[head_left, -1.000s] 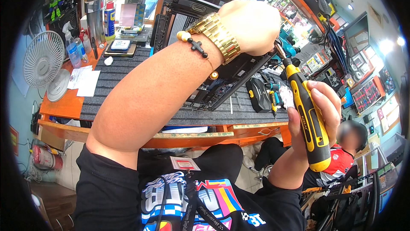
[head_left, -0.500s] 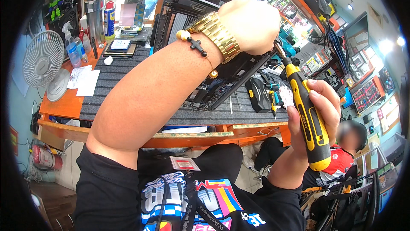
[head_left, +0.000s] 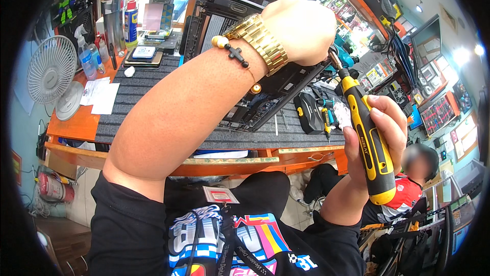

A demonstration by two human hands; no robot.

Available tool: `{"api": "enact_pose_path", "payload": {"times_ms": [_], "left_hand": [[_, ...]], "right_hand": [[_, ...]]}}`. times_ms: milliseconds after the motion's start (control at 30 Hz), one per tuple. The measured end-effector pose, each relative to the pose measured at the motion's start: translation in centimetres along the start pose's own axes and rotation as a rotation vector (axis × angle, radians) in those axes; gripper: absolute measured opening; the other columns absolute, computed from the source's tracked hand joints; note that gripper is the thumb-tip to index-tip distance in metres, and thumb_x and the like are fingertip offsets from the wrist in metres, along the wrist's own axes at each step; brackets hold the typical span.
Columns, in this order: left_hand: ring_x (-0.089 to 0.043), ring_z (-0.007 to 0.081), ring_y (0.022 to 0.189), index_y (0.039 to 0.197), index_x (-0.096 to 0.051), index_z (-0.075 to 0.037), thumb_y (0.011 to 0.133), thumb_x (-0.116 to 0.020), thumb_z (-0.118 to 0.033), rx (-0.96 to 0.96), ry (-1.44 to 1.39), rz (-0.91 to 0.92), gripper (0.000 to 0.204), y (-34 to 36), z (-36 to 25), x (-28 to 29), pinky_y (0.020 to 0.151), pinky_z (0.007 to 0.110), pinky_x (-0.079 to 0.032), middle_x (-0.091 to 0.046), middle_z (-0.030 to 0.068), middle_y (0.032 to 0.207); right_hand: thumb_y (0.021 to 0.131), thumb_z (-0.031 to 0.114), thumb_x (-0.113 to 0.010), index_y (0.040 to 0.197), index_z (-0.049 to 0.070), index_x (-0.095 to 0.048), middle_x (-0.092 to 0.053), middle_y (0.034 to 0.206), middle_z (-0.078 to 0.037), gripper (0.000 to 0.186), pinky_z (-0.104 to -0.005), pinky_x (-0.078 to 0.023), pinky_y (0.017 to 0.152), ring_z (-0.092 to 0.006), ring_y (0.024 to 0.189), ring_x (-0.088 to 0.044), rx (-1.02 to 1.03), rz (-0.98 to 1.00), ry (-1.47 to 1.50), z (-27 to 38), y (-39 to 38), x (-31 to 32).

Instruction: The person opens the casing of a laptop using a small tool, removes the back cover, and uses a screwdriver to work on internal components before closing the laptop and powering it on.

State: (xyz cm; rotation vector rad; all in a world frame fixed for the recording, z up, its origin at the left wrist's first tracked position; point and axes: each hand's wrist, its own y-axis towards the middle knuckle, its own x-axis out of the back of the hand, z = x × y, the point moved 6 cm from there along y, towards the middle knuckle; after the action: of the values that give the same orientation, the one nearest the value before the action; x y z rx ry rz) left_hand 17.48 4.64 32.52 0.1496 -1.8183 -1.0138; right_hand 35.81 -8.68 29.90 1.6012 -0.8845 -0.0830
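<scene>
A black laptop chassis (head_left: 280,94), its inner parts exposed, stands tilted on the grey ribbed mat (head_left: 138,89). My left hand (head_left: 306,31), wearing a gold watch and a bead bracelet, is closed at the chassis's upper right edge. The back of that hand hides its fingers and whatever they grip. In my right hand (head_left: 385,128) is a yellow and black electric screwdriver (head_left: 365,140), gripped round its body between thumb and fingers. The screwdriver slants up to the left, its metal tip close beside my left hand. I cannot tell what the tip touches.
Right of the chassis lie a black tool case (head_left: 310,115) and small screwdrivers (head_left: 327,123). At the left stand a white fan (head_left: 51,69), a spray bottle (head_left: 86,54) and a blue spray can (head_left: 131,23). A seated person (head_left: 408,189) is at the right, beyond my forearm.
</scene>
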Motion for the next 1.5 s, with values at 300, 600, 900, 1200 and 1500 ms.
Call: {"api": "enact_pose_path", "payload": {"times_ms": [300, 600, 900, 1200, 1500], "left_hand": [[-0.078, 0.0306, 0.107, 0.116, -0.085, -0.013, 0.091, -0.083, -0.027, 0.023, -0.007, -0.010, 0.029, 0.0, 0.1, 0.1, 0.096, 0.043, -0.060, -0.081, 0.0115, 0.112], [-0.078, 0.0310, 0.106, 0.116, -0.085, -0.013, 0.091, -0.083, -0.027, 0.008, 0.007, -0.008, 0.029, 0.0, 0.0, 0.0, 0.096, 0.043, -0.061, -0.081, 0.0123, 0.109], [-0.078, 0.0302, 0.106, 0.116, -0.084, -0.013, 0.091, -0.083, -0.031, 0.040, -0.011, 0.035, 0.031, -0.1, 0.0, 0.2, 0.097, 0.043, -0.060, -0.081, 0.0121, 0.109], [-0.078, 0.0311, 0.106, 0.117, -0.084, -0.013, 0.091, -0.085, -0.031, 0.036, -0.003, 0.030, 0.032, -0.1, -0.2, 0.1, 0.096, 0.044, -0.060, -0.081, 0.0127, 0.107], [-0.078, 0.0312, 0.106, 0.117, -0.084, -0.013, 0.090, -0.086, -0.032, 0.039, -0.009, 0.020, 0.033, -0.2, -0.1, 0.1, 0.096, 0.043, -0.060, -0.081, 0.0127, 0.107]], "right_hand": [[0.083, 0.015, -0.096, 0.124, 0.006, -0.069, -0.074, 0.121, -0.022, 0.050, -0.0415, -0.063, 0.093, -0.0332, 0.108, -0.076, -0.001, -0.004, 0.018, 0.0, 0.0, 0.0], [0.084, 0.016, -0.096, 0.128, 0.005, -0.069, -0.074, 0.120, -0.021, 0.053, -0.0403, -0.063, 0.092, -0.0328, 0.106, -0.076, 0.034, -0.002, -0.012, 0.1, 0.0, -0.1], [0.084, 0.017, -0.095, 0.127, 0.001, -0.069, -0.073, 0.121, -0.023, 0.053, -0.0410, -0.063, 0.094, -0.0331, 0.108, -0.076, 0.023, -0.021, -0.019, -0.5, -0.4, 0.8], [0.084, 0.015, -0.094, 0.128, 0.001, -0.068, -0.072, 0.124, -0.024, 0.053, -0.0425, -0.063, 0.094, -0.0344, 0.110, -0.075, 0.011, -0.022, 0.056, -1.1, -1.3, 1.0], [0.084, 0.014, -0.094, 0.128, 0.002, -0.068, -0.073, 0.123, -0.024, 0.053, -0.0423, -0.063, 0.094, -0.0344, 0.109, -0.076, 0.031, 0.008, 0.019, -1.1, -1.1, 0.7]]}}
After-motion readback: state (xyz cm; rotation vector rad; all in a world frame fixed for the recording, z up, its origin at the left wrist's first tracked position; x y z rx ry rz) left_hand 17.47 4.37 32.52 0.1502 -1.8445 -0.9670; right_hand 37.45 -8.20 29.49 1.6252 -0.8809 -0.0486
